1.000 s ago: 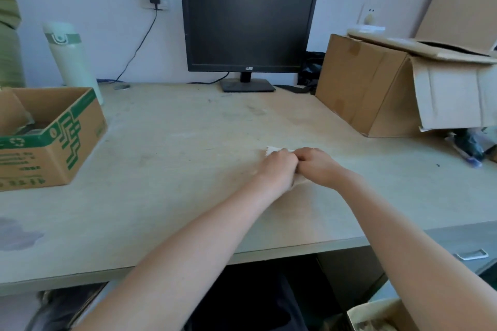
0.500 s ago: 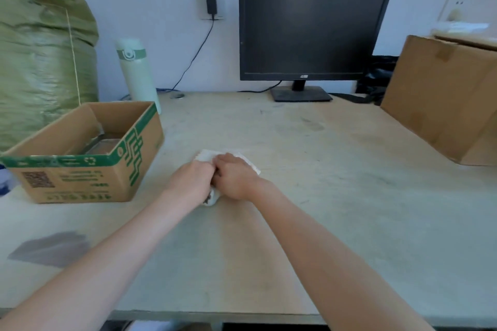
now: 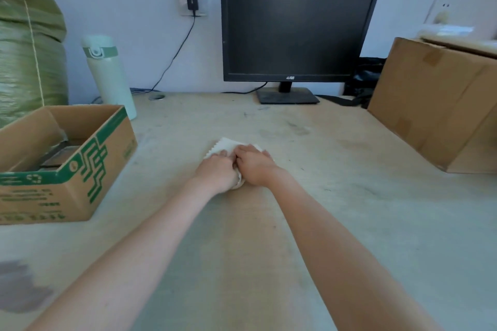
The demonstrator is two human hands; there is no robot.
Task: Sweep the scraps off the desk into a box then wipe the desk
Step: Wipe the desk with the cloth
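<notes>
A wide, pale, scuffed wooden desk [image 3: 349, 223] fills the view, and the step in hand appears to be the wiping. At its right edge sits a large closed brown cardboard carton [image 3: 435, 105]; at the back, against the wall, a black flat monitor [image 3: 298, 29] stands with its screen dark. On the left of the desk is an open brown cardboard box with green printed markings [image 3: 80, 169], the likely place for the scraps, with some flat dark items inside; no loose scraps are plain to see on the desk. Behind that box stands a tall pale green flask [image 3: 109, 75]. Near the middle of the desk, both bare arms reach forward, and the left hand [image 3: 217, 169] and right hand [image 3: 254, 165] lie side by side, touching, pressed palm-down on a small white crumpled cloth [image 3: 227, 145] that lies flat on the wood, well apart from the box. The fingers of both hands are curled and held together over the cloth, bunching it beneath them. To wipe well, keep even downward pressure, move in overlapping passes, and cover the dark marks near the monitor and the grey stain [image 3: 18, 287] at the near left corner.
</notes>
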